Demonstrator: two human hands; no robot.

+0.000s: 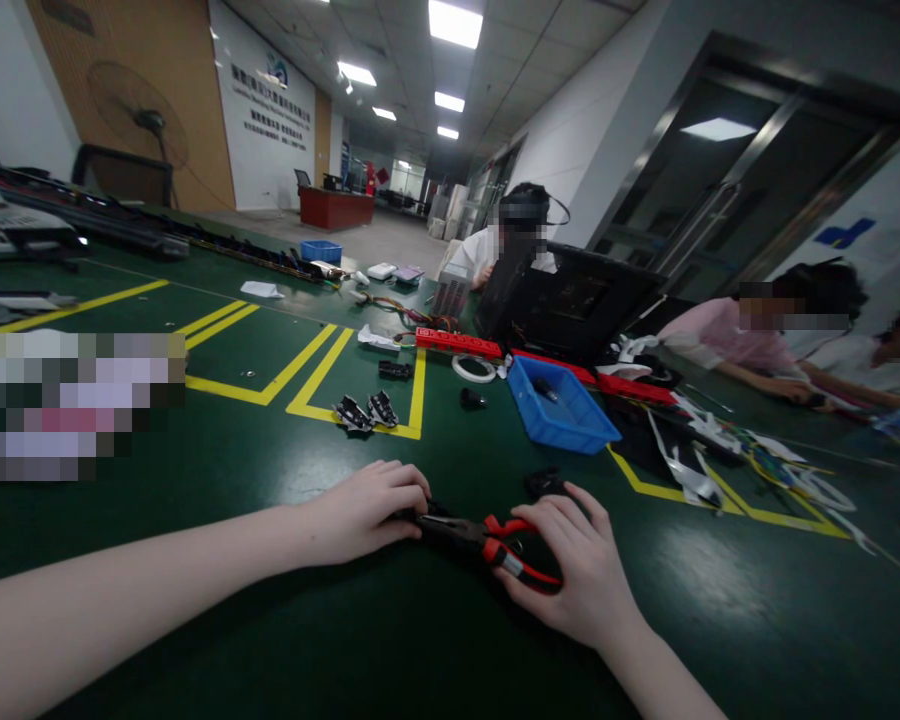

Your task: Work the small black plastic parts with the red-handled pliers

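Note:
Red-handled needle-nose pliers (495, 540) are gripped in my right hand (570, 560), their jaws aimed left. My left hand (386, 510) pinches a small black part (433, 508), mostly hidden by the fingers, and the plier tips meet it there. Whether the jaws are closed on the part I cannot tell. Just beyond my right hand lies a black piece (546, 483). Farther off on the green table (307, 620) are black-and-silver broken-looking parts (366, 412), a black block (396, 370) and a small dark cylindrical piece (473, 399).
A blue tray (570, 425) holding a dark piece stands ahead to the right, beside a white ring of tape or cable (474, 369). Behind runs a red power strip (457, 342). Cables and scraps (765, 460) lie at right. Co-workers (750, 345) sit across the table.

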